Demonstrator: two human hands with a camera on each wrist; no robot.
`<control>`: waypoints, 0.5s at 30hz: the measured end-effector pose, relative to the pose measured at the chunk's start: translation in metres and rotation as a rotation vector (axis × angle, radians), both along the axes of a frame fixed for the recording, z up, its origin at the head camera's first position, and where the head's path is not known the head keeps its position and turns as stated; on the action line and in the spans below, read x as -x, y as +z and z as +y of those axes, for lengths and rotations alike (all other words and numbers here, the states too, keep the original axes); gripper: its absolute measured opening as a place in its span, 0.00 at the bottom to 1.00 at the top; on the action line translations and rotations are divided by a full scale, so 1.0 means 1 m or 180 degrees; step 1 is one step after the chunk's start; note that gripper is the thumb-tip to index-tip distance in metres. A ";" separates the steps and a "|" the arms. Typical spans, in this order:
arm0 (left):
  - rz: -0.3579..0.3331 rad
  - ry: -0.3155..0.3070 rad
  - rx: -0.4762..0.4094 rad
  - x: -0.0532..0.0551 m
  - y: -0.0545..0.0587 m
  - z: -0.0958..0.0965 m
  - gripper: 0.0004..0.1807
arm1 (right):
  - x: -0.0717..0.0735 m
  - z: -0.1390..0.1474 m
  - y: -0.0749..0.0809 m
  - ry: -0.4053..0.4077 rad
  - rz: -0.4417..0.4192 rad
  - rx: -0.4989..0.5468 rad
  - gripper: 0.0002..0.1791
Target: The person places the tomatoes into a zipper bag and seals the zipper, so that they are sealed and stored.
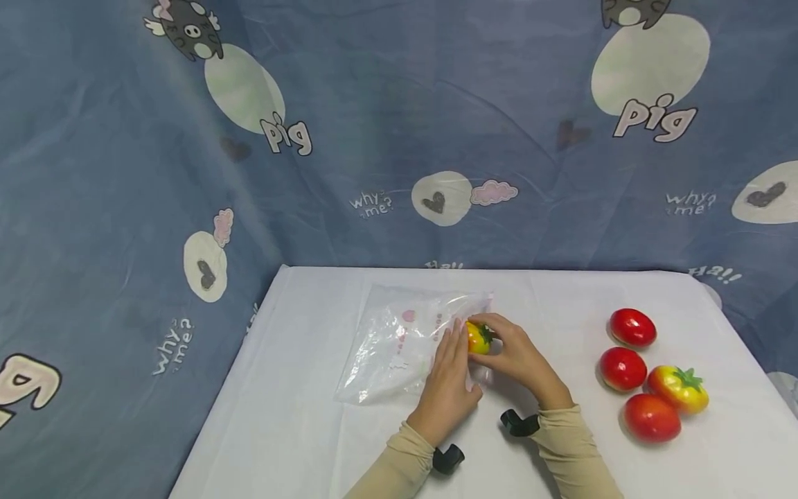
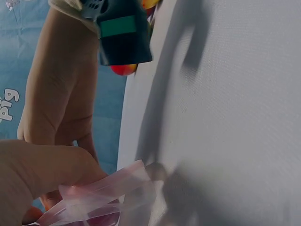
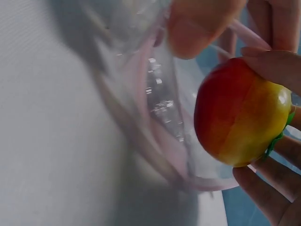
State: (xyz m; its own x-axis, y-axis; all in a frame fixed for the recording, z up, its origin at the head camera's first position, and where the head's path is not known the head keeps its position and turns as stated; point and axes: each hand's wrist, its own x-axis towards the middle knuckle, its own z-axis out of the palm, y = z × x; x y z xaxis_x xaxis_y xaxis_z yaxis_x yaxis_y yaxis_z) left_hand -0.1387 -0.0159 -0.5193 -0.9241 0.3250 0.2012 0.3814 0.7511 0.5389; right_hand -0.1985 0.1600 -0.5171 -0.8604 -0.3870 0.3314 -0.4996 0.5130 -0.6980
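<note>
A clear plastic zip bag (image 1: pixel 380 357) with pink print lies on the white table. My left hand (image 1: pixel 444 394) holds the bag's open end, its thumb on the pink edge in the left wrist view. Just right of it, my right hand (image 1: pixel 524 357) grips a red-and-yellow toy tomato (image 3: pixel 240 115) with a green leafy top. In the right wrist view, the tomato is at the bag's parted mouth (image 3: pixel 162 141), its red end toward the opening. The left hand partly hides the tomato in the head view.
On the right of the white table (image 1: pixel 274 430) are two red toy fruits, the upper (image 1: pixel 632 328) and the middle (image 1: pixel 623 369). Beside them sit a yellow-red toy tomato (image 1: pixel 682 391) and an orange-red toy fruit (image 1: pixel 651 418). A blue printed cloth (image 1: pixel 349 125) hangs behind.
</note>
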 end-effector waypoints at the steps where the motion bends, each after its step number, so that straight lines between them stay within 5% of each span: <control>1: 0.0015 0.0008 -0.0006 0.000 0.000 0.000 0.58 | 0.000 0.000 0.000 -0.0002 0.0004 -0.0004 0.35; 15: 0.0160 -0.0013 -0.0034 -0.001 0.000 0.002 0.57 | 0.000 -0.010 -0.013 -0.0020 0.0189 -0.0178 0.37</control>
State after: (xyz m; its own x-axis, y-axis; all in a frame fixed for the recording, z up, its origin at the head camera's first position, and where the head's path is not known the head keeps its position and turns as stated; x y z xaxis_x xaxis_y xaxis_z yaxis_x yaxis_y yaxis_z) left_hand -0.1379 -0.0136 -0.5190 -0.9114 0.3263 0.2507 0.4112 0.7439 0.5268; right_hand -0.1981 0.1499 -0.5302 -0.8424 -0.4010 0.3599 -0.5359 0.5536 -0.6375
